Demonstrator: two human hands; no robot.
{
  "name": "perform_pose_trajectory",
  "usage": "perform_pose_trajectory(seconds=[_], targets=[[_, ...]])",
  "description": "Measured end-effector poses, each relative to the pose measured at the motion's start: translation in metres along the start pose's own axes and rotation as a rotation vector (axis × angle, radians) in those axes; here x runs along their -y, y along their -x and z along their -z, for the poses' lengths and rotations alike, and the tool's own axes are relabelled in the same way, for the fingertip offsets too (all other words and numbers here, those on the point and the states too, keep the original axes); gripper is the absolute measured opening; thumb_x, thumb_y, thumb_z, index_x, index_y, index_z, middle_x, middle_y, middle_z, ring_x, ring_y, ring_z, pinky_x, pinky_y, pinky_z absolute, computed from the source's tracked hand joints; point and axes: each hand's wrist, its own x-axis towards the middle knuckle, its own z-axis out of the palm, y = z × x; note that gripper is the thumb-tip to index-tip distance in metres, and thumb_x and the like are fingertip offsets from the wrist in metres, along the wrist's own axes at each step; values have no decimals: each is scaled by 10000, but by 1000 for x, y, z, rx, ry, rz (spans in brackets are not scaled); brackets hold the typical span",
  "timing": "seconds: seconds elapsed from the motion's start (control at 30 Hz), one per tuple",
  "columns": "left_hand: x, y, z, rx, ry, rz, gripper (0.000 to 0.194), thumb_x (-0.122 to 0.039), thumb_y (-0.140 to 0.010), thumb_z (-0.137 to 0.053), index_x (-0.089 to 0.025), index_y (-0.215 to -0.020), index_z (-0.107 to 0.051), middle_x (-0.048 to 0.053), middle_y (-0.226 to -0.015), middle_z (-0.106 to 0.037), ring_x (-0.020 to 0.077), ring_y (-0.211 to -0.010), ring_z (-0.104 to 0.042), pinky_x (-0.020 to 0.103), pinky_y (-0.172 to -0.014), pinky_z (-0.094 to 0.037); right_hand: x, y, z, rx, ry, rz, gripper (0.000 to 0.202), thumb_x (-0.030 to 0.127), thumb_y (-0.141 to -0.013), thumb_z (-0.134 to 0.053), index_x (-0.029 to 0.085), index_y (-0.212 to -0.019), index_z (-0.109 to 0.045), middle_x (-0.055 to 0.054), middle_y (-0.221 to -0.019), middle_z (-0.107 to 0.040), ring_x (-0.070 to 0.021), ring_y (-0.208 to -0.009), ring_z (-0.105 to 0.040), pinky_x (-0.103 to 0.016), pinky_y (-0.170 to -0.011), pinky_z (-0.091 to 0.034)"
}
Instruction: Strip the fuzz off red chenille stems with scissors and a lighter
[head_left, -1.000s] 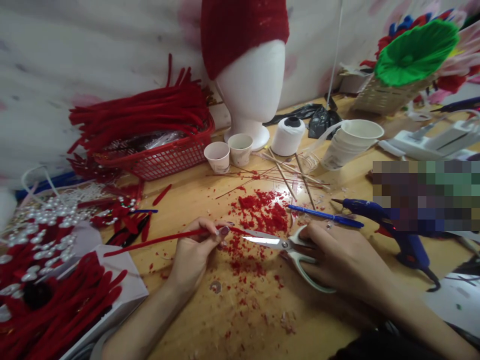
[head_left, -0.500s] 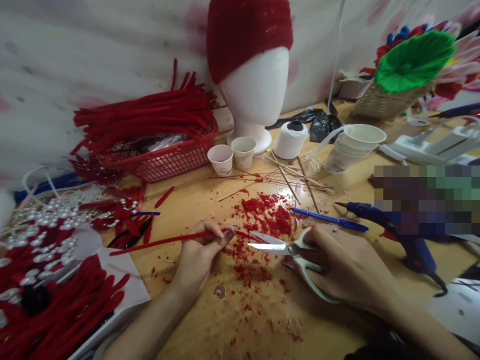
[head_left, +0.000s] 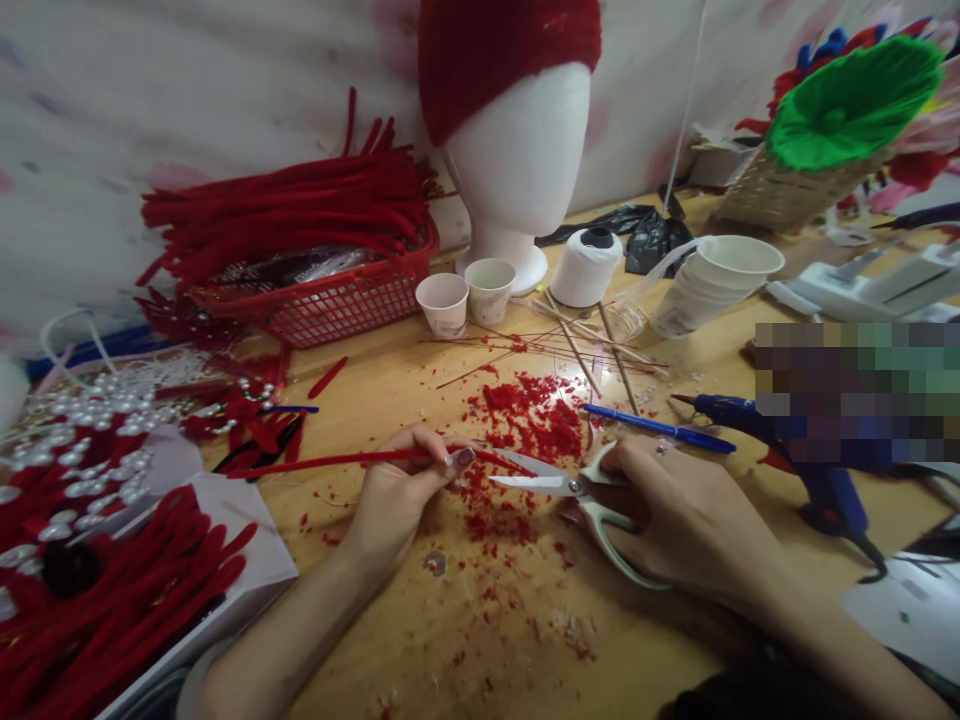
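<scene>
My left hand (head_left: 401, 492) pinches a thin red pipe cleaner (head_left: 322, 463) near one end, and its long tail stretches out to the left. The short end pokes out past my fingertips toward the right. Around that end stand the parted blades of a pair of scissors (head_left: 576, 487) with pale green handles. My right hand (head_left: 675, 500) grips the scissors, with fingers through the handle loops. Below the blades, red fuzz clippings (head_left: 536, 420) lie scattered over the wooden table (head_left: 360, 640).
A red basket (head_left: 337, 305) of red pipe cleaners stands at back left, beside a white mannequin head (head_left: 525, 150). A white box (head_left: 259, 540) holds more red stems. Paper cups (head_left: 442, 305), a thread spool (head_left: 586, 268), a blue pen (head_left: 660, 428) and a glue gun (head_left: 817, 480) lie around.
The scissor blades now sit around the pipe cleaner's short end, slightly further left. My left hand still pinches the stem. The whole view has shifted a little.
</scene>
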Motion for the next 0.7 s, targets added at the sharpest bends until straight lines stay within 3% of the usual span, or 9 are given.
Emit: perform_pose_trajectory(seconds=[0.27, 0.47, 0.7], targets=[[-1, -1, -1, -3, 22, 14, 365, -253, -443, -883, -177, -520, -534, -34, -580, -627, 77, -518, -520, 188, -518, -438, -2, 3, -2, -8, 31, -2, 283, 464, -805, -575, 205, -748, -476, -19, -558, -553, -151, -464, -497, -265, -470, -289], [-2, -1, 0, 22, 67, 8, 362, -270, -481, -890, -162, -534, -548, -33, -580, -642, 50, -493, -500, 149, -517, -432, -4, 4, -3, -20, 17, 9, 207, 375, -822, -546, 194, -733, -503, -16, -557, -548, -146, -458, -507, -258, -466, -297], [1, -1, 3, 34, 79, -11, 325, -242, -519, -880, -160, -548, -567, -25, -600, -664, 50, -519, -527, 132, -538, -431, -3, 3, 1, -34, -19, 26, 259, 442, -832, -550, 202, -760, -485, -11, -559, -550, -157, -460, -526, -262, -457, -332]])
